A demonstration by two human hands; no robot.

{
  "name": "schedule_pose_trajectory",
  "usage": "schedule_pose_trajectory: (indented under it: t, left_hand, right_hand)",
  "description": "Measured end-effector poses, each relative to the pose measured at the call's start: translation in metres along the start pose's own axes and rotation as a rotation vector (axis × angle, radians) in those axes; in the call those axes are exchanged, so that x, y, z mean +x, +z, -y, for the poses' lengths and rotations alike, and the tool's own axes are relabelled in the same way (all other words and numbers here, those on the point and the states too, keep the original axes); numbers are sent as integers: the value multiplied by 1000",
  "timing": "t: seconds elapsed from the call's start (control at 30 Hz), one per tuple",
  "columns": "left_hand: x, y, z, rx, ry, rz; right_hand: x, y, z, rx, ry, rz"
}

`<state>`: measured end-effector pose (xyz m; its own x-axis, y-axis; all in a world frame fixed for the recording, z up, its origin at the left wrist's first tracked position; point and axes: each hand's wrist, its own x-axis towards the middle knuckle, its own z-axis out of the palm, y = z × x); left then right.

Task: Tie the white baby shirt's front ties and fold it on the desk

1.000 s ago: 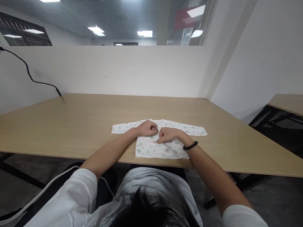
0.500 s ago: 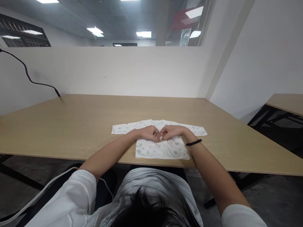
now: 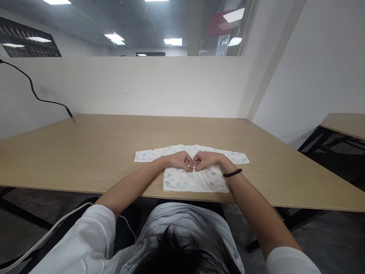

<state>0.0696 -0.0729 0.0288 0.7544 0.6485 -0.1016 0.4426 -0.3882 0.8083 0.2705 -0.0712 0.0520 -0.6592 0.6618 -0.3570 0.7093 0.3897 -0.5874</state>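
A small white baby shirt (image 3: 179,180) with a pale green and pink print lies spread on the table, front side up, its sleeves stretched out to both sides. The lower front edges part toward the hem near me. Over the middle of the front, my left hand (image 3: 181,161) is closed, thumb and fingers pinching the cloth at the front opening. Close against it, my right hand (image 3: 204,160) pinches the other edge of the opening. The knuckles almost touch. What exactly lies between the fingertips is mostly hidden.
The wooden table (image 3: 85,152) reaches back to a white partition wall (image 3: 154,85). A black cable (image 3: 51,101) hangs down at the far left corner. At the right stands another table (image 3: 345,123). A white cord (image 3: 54,228) runs beside my left arm.
Almost nothing differs. Both hands stay pinched at the middle of the shirt, with only a slight shift of the fingers and right wrist.
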Motion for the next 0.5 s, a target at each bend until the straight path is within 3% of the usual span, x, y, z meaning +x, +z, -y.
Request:
schedule_pose_trajectory:
  t: [0.3,0.5]
  left_hand:
    - [-1,2,-1,-35,7,11]
    - [-2,3,-1,-41,3,28]
  right_hand:
    - [1,1,-2,-8,22,-28]
    - [-2,-2,-9,118,-74,35]
